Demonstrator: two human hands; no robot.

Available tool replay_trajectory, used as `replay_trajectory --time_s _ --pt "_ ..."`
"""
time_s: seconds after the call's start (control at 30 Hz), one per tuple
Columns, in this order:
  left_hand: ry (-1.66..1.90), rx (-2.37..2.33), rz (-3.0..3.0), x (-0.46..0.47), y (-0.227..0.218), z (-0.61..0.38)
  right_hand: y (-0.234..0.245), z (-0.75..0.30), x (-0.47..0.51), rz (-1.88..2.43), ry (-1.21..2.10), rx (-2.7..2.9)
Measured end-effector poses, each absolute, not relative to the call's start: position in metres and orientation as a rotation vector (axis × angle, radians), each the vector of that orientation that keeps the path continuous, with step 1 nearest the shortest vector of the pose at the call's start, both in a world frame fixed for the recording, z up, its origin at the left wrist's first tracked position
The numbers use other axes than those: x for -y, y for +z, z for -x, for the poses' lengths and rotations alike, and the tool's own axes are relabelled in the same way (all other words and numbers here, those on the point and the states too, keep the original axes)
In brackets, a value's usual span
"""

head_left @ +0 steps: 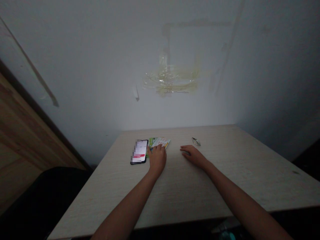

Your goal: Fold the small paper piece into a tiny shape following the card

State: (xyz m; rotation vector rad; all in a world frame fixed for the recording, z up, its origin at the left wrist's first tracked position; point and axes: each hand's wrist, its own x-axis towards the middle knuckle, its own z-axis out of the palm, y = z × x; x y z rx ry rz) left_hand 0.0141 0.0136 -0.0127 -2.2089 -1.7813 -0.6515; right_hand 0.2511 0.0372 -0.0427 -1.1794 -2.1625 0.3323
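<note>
My left hand (157,160) rests on printed green and white papers (158,141), its thumb apart from the other fingers and close to a phone's edge. The papers are partly hidden under the fingers; whether they are cards or leaflets, I cannot tell. Just left of them lies a phone (141,150) with a lit screen, part of it blurred out. My right hand (195,156) is on the table, fingers stretched leftward with a gap to the thumb and nothing between them. Beyond it sits a small crumpled, shiny dark-and-light piece (196,141), apart from the hand.
The pale wooden table (250,166) meets a grey wall (100,66) at its back edge. Clear tape (175,81) clings to the wall. A dark rounded shape (50,193) and wooden panelling (30,130) stand at left. Something teal (227,235) shows below the front edge.
</note>
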Motion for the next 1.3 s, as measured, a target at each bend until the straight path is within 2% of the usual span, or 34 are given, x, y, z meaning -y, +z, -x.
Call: replay_trajectory --time_s 0.4,0.77,1.0,1.3 --pt "-0.627 1.802 2.201 -0.006 -0.006 -0.016 -0.044 -0.251 -0.039 1.178 0.339 2.167" --pt "-0.798 1.749 2.239 -0.005 0.0 -0.016 -0.044 -0.252 -0.039 1.178 0.358 2.169" --pt "-0.889 1.6 2.427 -0.001 -0.002 -0.021 -0.041 -0.249 -0.035 1.193 0.355 2.125" --pt "-0.823 1.518 2.736 -0.003 -0.012 -0.029 -0.035 -0.244 -0.033 1.109 0.333 2.209"
